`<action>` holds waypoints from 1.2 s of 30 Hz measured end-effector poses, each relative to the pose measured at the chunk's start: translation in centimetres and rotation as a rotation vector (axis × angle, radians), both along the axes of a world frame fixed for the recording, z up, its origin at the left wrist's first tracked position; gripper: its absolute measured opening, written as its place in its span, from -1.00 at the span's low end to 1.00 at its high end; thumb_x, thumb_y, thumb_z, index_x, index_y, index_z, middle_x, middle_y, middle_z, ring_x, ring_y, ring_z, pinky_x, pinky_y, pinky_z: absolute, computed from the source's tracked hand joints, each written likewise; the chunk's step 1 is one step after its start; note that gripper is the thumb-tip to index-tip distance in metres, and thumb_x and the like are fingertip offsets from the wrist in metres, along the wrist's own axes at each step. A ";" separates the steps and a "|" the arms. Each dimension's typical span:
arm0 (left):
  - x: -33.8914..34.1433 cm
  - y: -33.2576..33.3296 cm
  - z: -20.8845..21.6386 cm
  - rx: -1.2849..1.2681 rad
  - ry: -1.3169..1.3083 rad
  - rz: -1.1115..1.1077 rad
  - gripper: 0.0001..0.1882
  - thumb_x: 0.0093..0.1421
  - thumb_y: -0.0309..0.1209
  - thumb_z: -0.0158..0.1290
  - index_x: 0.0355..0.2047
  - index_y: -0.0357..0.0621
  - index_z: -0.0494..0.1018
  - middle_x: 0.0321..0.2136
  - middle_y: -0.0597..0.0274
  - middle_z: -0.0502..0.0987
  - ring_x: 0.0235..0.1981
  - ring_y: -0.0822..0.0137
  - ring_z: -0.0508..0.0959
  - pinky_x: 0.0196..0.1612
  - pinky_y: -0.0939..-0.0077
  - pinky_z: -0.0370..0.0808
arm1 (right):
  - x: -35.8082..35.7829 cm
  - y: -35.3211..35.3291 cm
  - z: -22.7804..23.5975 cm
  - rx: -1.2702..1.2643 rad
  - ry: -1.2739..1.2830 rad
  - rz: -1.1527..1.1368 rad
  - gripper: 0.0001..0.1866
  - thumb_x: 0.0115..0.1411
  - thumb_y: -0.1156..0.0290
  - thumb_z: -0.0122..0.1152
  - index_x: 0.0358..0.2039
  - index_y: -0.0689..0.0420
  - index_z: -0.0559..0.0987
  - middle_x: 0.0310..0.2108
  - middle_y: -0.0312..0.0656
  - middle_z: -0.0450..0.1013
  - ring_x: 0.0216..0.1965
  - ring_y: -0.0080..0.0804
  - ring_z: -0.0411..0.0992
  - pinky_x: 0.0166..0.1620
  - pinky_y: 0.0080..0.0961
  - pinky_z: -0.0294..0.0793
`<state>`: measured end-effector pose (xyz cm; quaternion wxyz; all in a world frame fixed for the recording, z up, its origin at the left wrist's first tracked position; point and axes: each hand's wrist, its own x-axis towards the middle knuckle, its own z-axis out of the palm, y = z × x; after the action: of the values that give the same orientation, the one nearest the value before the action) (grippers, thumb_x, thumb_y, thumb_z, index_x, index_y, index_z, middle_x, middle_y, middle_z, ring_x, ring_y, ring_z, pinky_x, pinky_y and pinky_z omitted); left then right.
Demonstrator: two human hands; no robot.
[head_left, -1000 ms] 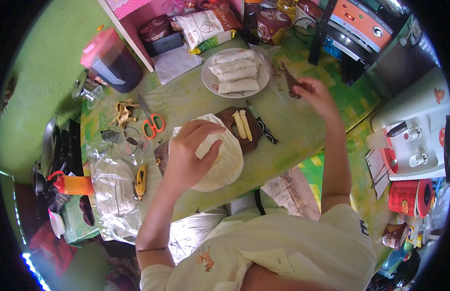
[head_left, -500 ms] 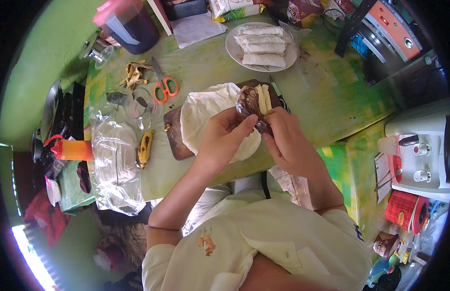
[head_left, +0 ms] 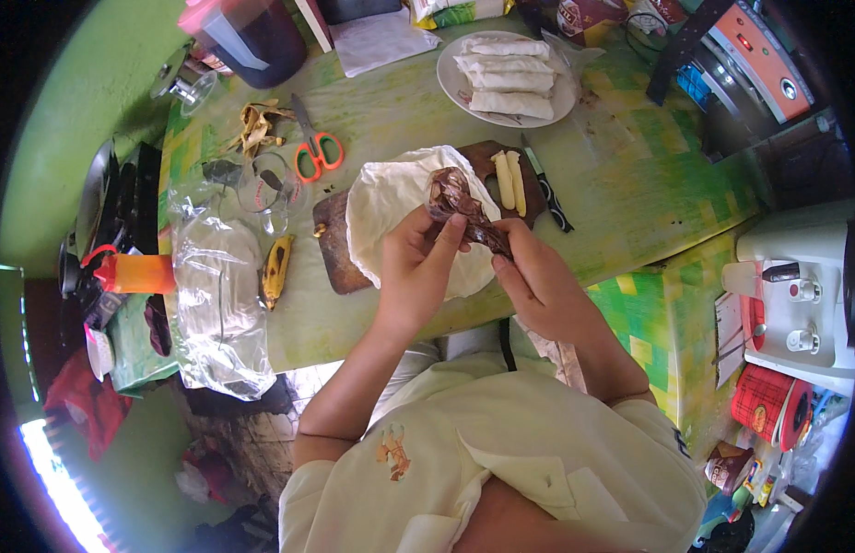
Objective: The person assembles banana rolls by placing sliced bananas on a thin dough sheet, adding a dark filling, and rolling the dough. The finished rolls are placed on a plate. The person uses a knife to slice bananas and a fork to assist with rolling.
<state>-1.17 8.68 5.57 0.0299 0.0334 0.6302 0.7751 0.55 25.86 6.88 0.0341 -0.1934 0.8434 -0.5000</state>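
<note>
Here, from the head camera, I see both hands pinching a dark brown wrapper (head_left: 466, 214) over the white flatbread (head_left: 400, 207) on the wooden board (head_left: 340, 253). The left hand (head_left: 423, 267) grips its near upper end, the right hand (head_left: 538, 281) its lower end; its long axis slants between them, banana sticks (head_left: 511, 182) just beyond.

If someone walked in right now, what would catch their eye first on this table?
Most likely the two hands at the centre: the left hand and right hand together pinch a crinkled brown wrapper over a round white wrapper sheet lying on a dark cutting board. Beyond them, a white plate of rolled wraps sits at the table's far side, with orange-handled scissors to the board's left.
</note>
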 end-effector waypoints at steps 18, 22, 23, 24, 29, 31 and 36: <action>0.2 -0.7 -0.7 -0.119 0.144 -0.043 -0.89 0.36 -0.55 -0.03 -0.31 -0.36 0.44 -0.43 0.26 0.48 -0.44 0.52 0.47 -0.34 0.61 0.43 | 0.6 0.1 -1.4 -0.049 -0.152 -0.001 -0.87 0.36 0.47 -0.10 -0.17 0.25 0.35 -0.56 0.11 0.30 -0.52 0.07 0.37 -0.43 -0.23 0.30; 0.4 -0.6 -0.4 -0.156 0.164 -0.021 -0.90 0.34 -0.56 0.00 -0.34 -0.35 0.43 -0.46 0.27 0.46 -0.45 0.54 0.45 -0.37 0.62 0.41 | 0.8 -0.6 -1.7 -0.167 -0.178 -0.091 -0.89 0.32 0.45 -0.05 -0.28 0.23 0.31 -0.63 0.10 0.31 -0.53 0.21 0.38 -0.46 -0.12 0.30; 0.5 -0.6 -0.3 -0.148 0.151 -0.016 -0.90 0.34 -0.56 0.00 -0.34 -0.35 0.43 -0.46 0.27 0.46 -0.45 0.54 0.45 -0.37 0.61 0.41 | 0.7 -0.5 -1.4 -0.118 -0.150 -0.065 -0.88 0.32 0.44 -0.03 -0.28 0.24 0.32 -0.62 0.11 0.33 -0.52 0.20 0.39 -0.46 -0.10 0.30; 0.6 -0.6 -0.1 -0.141 0.137 -0.009 -0.90 0.34 -0.56 0.00 -0.34 -0.35 0.43 -0.46 0.27 0.47 -0.45 0.55 0.45 -0.37 0.61 0.42 | 0.6 -0.3 -1.0 -0.069 -0.124 -0.037 -0.86 0.31 0.43 -0.02 -0.28 0.24 0.33 -0.61 0.12 0.35 -0.51 0.19 0.41 -0.46 -0.09 0.31; 0.7 -0.6 0.4 -0.119 0.078 -0.021 -0.89 0.34 -0.55 -0.01 -0.34 -0.35 0.43 -0.44 0.25 0.51 -0.45 0.55 0.45 -0.37 0.60 0.42 | 0.5 -0.9 -1.8 0.126 0.093 -0.082 -0.84 0.28 0.41 0.02 -0.30 0.27 0.36 -0.62 0.09 0.37 -0.51 0.16 0.41 -0.44 -0.05 0.33; 0.7 -0.5 -0.2 -0.113 0.058 -0.025 -0.88 0.35 -0.55 -0.01 -0.35 -0.35 0.43 -0.43 0.25 0.52 -0.44 0.55 0.45 -0.36 0.60 0.42 | 0.6 -1.0 -2.2 0.192 0.151 -0.092 -0.84 0.27 0.44 0.03 -0.29 0.29 0.37 -0.61 0.10 0.38 -0.50 0.15 0.41 -0.42 -0.06 0.36; 0.9 -0.6 -0.3 -0.209 0.099 0.023 -0.92 0.28 -0.60 0.04 -0.38 -0.37 0.41 -0.49 0.21 0.48 -0.44 0.48 0.48 -0.35 0.57 0.42 | -0.5 -0.7 -2.9 -0.045 0.147 -0.042 -0.78 0.24 0.45 0.08 -0.16 0.28 0.40 -0.48 0.01 0.41 -0.42 -0.06 0.44 -0.35 -0.24 0.37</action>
<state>-0.29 8.06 5.25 -0.0070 0.0610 0.7087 0.7028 0.05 25.13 3.97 -0.0428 -0.2128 0.8362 -0.5037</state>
